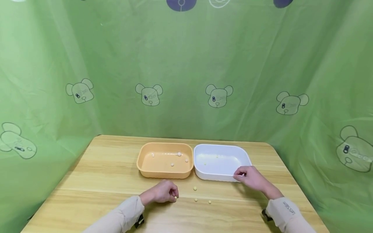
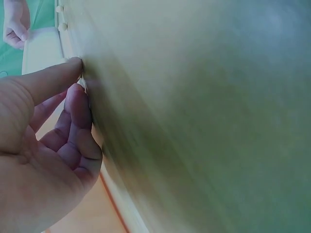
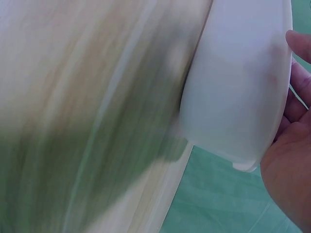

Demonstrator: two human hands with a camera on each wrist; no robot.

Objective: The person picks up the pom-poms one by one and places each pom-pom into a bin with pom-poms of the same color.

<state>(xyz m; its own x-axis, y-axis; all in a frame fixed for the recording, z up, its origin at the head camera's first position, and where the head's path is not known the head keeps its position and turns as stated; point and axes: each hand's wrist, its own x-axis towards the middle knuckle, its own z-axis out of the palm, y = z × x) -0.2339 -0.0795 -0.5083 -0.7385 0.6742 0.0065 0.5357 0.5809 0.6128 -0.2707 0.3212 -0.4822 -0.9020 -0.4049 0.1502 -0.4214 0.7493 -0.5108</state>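
Observation:
My left hand [image 1: 163,191] is low over the table in front of the orange tray [image 1: 166,175], pinching a small yellow ball [image 1: 175,197] between thumb and index finger. In the left wrist view the fingers mostly hide that ball. At the near right corner of the white tray [image 1: 215,177], my right hand [image 1: 253,177] grips the rim; the right wrist view shows the thumb [image 3: 297,42] on it. Three loose yellow balls [image 1: 195,188] lie on the table between the hands. White balls [image 1: 179,154] are in the orange tray, and two pale yellow balls [image 1: 205,163] in the white one.
The two trays stand side by side near the back of the wooden table [image 1: 107,181]. A green curtain [image 1: 186,123] with bear-head prints hangs behind the table and along both sides.

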